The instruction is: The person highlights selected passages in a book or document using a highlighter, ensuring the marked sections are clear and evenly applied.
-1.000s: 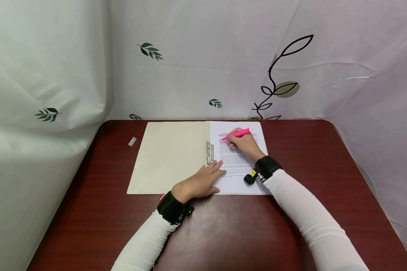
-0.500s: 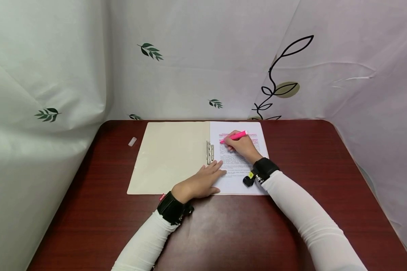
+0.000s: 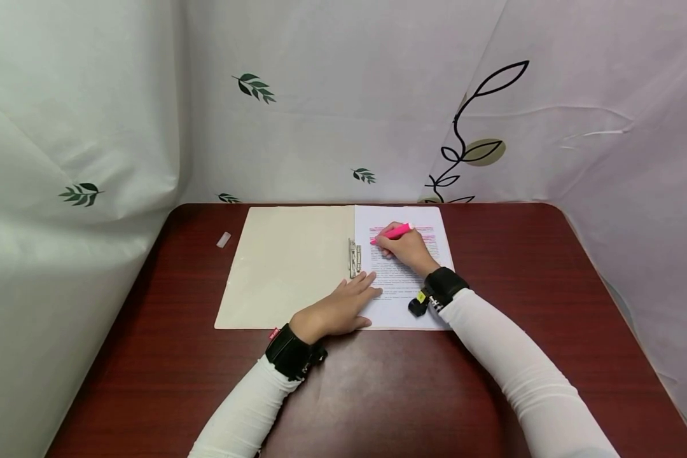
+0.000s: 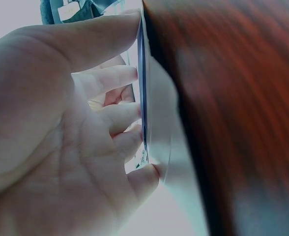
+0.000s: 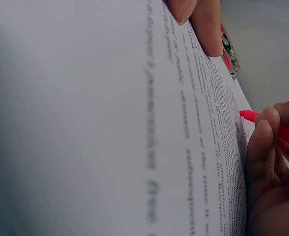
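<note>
A pink highlighter (image 3: 399,231) is pinched in my right hand (image 3: 405,247), its tip at the left end of a text line on the printed page (image 3: 403,312). Pink marks cover several lines near the top of the sheet. In the right wrist view the highlighter (image 5: 288,135) slants between thumb and fingers. My left hand (image 3: 340,307) rests with spread, straight fingers across the lower part of the open folder (image 3: 286,267) and the page's left edge. The left wrist view shows the fingertips touching the sheet. Just above that hand sits the folder's metal clip (image 3: 353,258).
A small whitish block (image 3: 223,240), perhaps an eraser, lies left of the folder on the dark red wooden table (image 3: 527,267). A pale curtain (image 3: 320,95) with leaf prints hangs behind the table's far edge.
My right hand has shifted left and slightly down the page with the highlighter. More pink lines now show near the top. The left hand has stayed put.
</note>
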`<state>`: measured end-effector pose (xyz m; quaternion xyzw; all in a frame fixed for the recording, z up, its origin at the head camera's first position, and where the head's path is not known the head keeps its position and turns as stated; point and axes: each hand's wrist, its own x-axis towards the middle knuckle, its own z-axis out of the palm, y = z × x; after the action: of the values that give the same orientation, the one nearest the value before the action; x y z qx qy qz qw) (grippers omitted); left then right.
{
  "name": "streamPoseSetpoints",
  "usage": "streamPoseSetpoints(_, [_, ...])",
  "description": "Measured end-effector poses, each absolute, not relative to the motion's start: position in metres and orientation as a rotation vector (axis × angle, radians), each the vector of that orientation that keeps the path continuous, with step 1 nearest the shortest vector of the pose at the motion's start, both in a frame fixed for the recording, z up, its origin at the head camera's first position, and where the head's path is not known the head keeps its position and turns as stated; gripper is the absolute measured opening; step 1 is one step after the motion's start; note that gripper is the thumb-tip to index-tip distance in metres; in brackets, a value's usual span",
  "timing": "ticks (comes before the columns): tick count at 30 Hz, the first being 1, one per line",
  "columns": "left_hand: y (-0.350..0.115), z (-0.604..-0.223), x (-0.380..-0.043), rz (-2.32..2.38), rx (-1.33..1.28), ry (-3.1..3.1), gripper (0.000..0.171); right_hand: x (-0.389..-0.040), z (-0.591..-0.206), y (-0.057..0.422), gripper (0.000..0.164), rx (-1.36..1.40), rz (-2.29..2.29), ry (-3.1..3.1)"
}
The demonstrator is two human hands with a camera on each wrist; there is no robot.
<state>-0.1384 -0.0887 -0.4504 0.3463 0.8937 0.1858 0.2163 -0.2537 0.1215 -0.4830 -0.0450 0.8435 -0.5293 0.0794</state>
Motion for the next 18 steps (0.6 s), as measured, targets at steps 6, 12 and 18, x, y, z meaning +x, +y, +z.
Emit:
streamPoseSetpoints(6, [-0.0894,-0.4501,-0.1381,0.534,0.958,2.472,0.063,-0.2559,-0.4854,0.1208,0.019,-0.158,-1.573,2.537])
streamPoseSetpoints(12, [-0.0892,-0.4516,-0.1396,0.536,0.968,2.470,0.063,-0.2552,-0.4839,0.1208,0.018,-0.153,-1.551,2.547])
streamPoseSetpoints(18, [-0.0890,-0.4519,-0.1397,0.527,0.972,2.472,0.063,-0.2542,-0.4815,0.1211,0.017,-0.143,-1.534,2.556])
